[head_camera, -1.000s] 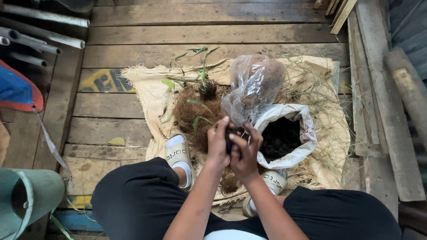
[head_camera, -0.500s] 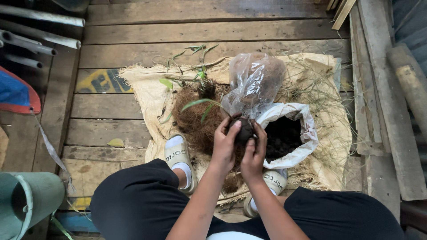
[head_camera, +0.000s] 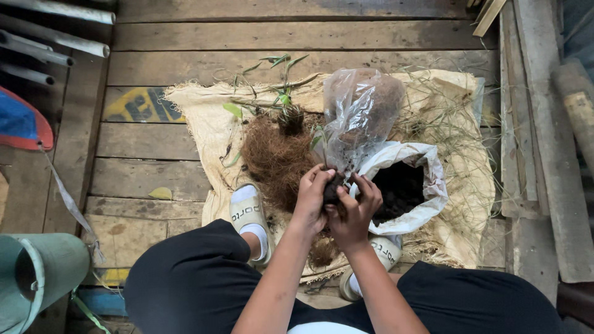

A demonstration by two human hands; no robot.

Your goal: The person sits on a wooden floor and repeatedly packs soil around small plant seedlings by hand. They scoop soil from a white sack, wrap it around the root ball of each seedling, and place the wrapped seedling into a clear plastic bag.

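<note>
two bare hands meet low over the frayed tan burlap sack (head_camera: pixel 204 117) spread on the grey wooden plank floor (head_camera: pixel 297 37). the left hand (head_camera: pixel 312 198) and the right hand (head_camera: pixel 356 213) are both curled nearly closed around one dark clump of soil and roots with a small green seedling (head_camera: pixel 332 185), pressing it from either side. the seedling's long axis runs away from the person, its few leaves pointing up toward the one clear crumpled plastic bag (head_camera: pixel 362 114) just beyond. touching the right hand's far side sits one white sack with its mouth rolled open on black soil (head_camera: pixel 405 185). to the left lies one heap of brown coconut fibre (head_camera: pixel 275 158), with a second leafy seedling (head_camera: pixel 284 93) standing at its far edge. two pale slip-on sandals (head_camera: pixel 247 213) show below, and four grey pipes (head_camera: pixel 55 37) lie at the upper left.
</note>
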